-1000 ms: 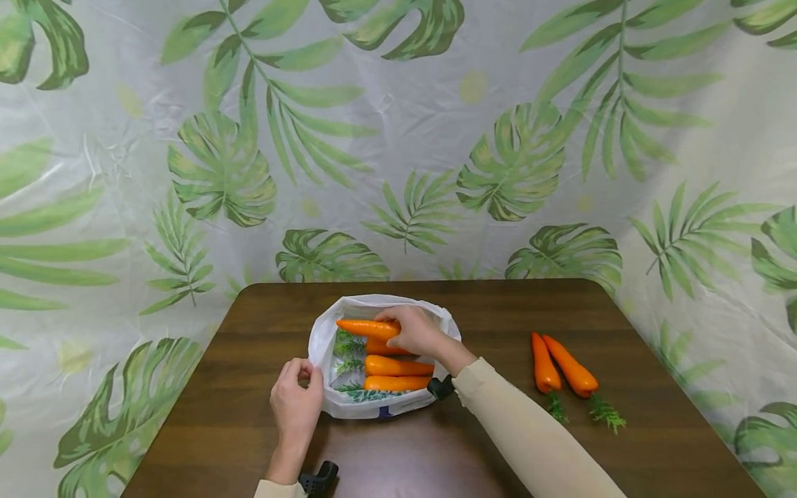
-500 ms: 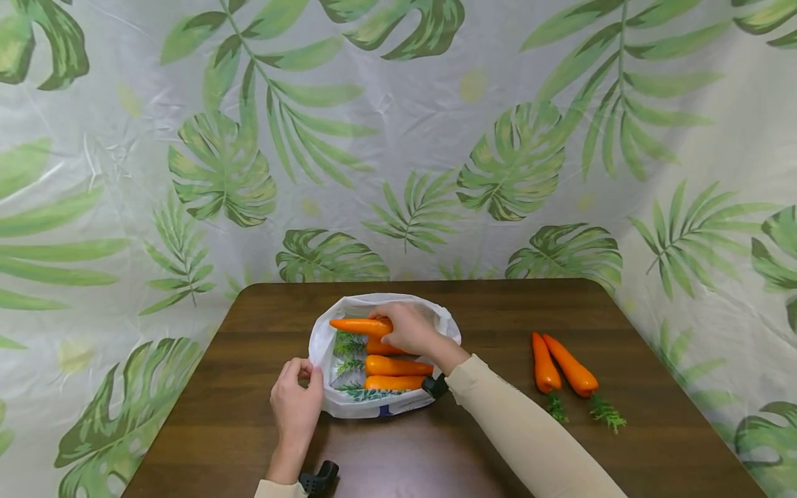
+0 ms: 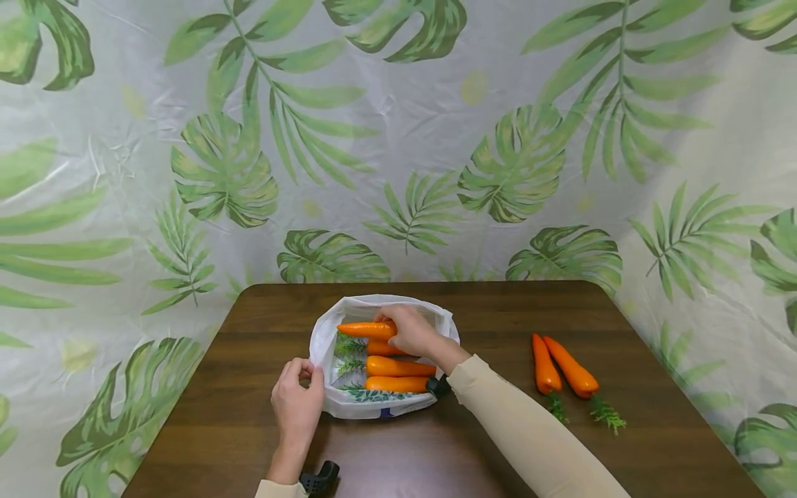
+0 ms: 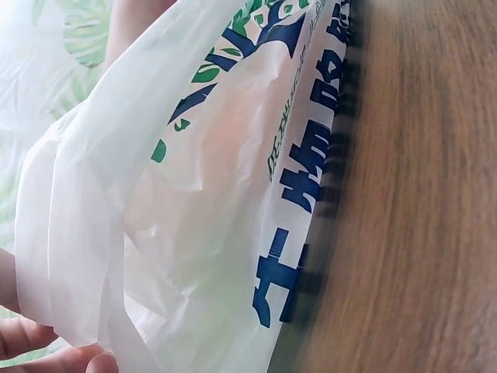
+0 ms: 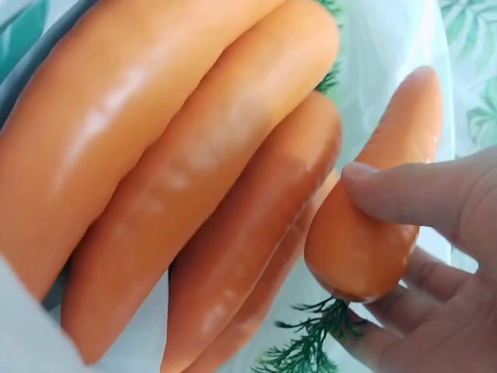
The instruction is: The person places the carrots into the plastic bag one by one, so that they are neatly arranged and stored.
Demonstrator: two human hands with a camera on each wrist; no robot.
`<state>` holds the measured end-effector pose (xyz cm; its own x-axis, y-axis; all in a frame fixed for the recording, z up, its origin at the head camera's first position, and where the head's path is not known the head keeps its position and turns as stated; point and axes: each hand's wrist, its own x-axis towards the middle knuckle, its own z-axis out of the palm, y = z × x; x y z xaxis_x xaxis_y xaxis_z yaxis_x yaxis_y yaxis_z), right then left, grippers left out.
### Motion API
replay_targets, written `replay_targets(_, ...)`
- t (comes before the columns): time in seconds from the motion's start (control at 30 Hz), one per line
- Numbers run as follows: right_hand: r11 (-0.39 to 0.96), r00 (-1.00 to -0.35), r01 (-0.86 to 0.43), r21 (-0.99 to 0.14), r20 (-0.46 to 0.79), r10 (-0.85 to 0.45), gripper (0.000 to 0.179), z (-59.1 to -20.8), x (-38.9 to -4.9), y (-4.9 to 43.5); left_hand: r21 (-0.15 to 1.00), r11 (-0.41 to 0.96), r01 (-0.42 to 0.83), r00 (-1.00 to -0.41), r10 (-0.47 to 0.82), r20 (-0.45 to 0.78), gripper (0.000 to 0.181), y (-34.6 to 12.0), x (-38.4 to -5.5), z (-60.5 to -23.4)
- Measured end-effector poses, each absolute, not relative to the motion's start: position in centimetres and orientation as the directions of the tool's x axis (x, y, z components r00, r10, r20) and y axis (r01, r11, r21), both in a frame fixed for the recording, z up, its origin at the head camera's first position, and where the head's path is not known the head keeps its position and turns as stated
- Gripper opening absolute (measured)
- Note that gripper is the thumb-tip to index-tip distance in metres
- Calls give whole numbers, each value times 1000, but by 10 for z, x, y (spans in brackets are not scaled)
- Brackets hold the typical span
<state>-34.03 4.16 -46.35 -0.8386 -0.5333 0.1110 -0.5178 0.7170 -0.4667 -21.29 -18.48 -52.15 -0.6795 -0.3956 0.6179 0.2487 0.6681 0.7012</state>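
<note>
A white plastic bag (image 3: 322, 340) lies with its mouth spread on the table. My left hand (image 3: 297, 401) pinches the left part of its rim; in the left wrist view the fingertips (image 4: 70, 359) curl at the white film (image 4: 78, 225). Inside the mouth, my right hand (image 3: 414, 333) grips an orange carrot (image 3: 361, 330) near its leafy end, tip pointing left. Seen from the right wrist, the thumb lies across this carrot (image 5: 361, 249) and green leaves (image 5: 311, 342) hang below it. Several other carrots (image 3: 398, 367) lie side by side in the bag, leaves toward the left.
Two more carrots (image 3: 569, 366) with green tops lie on the brown table (image 3: 498, 422), right of the bag and beyond the right sleeve (image 3: 529, 429). Behind the table hangs a leaf-patterned sheet (image 3: 429, 152). Dark straps with small black devices circle both wrists.
The right hand with its carrot shifts slightly left, then back right and a little lower over the other carrots. The left hand keeps its place at the bag's rim.
</note>
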Motion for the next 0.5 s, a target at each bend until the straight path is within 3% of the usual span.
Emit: replay_targets(0.5,797,-844,-530,-289,94,-528,42,-464,-345,58,703,663,256,-675,-399,621,18,-185,-212,-520)
